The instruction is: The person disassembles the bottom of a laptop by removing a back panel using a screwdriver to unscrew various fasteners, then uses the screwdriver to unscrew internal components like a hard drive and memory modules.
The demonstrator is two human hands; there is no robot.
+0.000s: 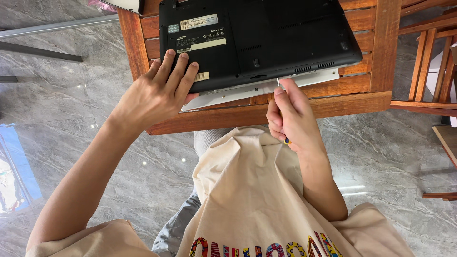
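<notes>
Black laptop (266, 40) upside-down on table.

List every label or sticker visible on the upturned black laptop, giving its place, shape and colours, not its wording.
Long white rectangular sticker: upper left of the black laptop underside.
Small pale square sticker: just left of it.
Cream strip label: below, above the left hand.
Small tan sticker: beside that hand's fingertips.
</notes>
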